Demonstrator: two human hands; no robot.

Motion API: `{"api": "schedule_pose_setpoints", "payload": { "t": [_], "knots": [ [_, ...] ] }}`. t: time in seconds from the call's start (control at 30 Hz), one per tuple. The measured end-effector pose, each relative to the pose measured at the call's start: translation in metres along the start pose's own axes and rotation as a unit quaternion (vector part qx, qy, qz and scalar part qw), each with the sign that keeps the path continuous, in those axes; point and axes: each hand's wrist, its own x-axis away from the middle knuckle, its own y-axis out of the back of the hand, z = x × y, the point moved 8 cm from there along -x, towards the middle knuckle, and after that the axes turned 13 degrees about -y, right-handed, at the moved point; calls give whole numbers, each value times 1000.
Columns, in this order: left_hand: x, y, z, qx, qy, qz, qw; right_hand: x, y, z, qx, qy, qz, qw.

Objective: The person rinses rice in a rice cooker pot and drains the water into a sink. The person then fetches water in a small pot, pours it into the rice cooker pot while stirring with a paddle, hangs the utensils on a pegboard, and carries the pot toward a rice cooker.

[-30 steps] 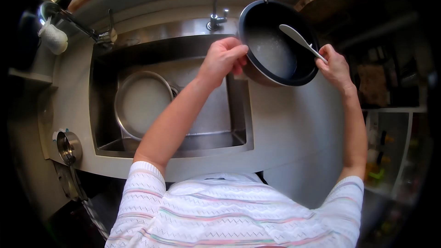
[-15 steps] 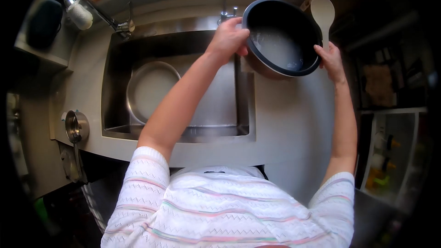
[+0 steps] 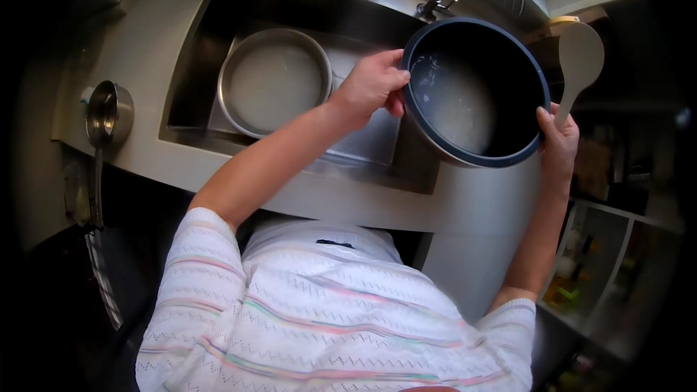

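Observation:
A black-lined rice cooker pot (image 3: 517, 94) hangs tilted toward me over the right end of the sink and the counter. Whitish rice and a little cloudy liquid lie in it, with wet specks on the inner wall. My left hand (image 3: 372, 88) is closed on the pot's left rim, thumb on top. With its thumb on the right rim, my right hand (image 3: 560, 141) grips the pot and also a white rice paddle (image 3: 581, 54), blade pointing up. Left of the pot, a round metal basin (image 3: 226, 94) of cloudy water stands in the sink.
The steel sink (image 3: 377, 147) is set into a pale counter (image 3: 290, 187). A slim curved faucet (image 3: 435, 6) rises behind the pot. A small metal pot with a long handle (image 3: 122, 112) sits at the counter's left edge. Shelves (image 3: 592, 247) with bottles are low on the right.
My view has turned and shifted. The pot, with both hands still on it, appears nearer and further right in view, and its tilt looks slightly different. The paddle stays in my right hand.

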Motion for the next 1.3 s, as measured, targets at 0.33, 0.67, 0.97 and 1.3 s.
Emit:
{"api": "schedule_pose_setpoints", "payload": {
  "t": [0.33, 0.67, 0.97, 1.3],
  "knots": [
    [116, 69, -31, 42, 20, -99, 994, 53, -106, 36, 50, -28, 77, 995],
    [158, 111, -46, 72, 13, -139, 987, 57, -169, 69, 67, -32, 121, 990],
    [170, 125, -36, 96, 55, -153, 982, 56, -201, 96, 89, -66, 166, 980],
    [173, 120, -27, 156, 90, -156, 971, 54, -209, 114, 117, -72, 169, 976]
  ]
}}
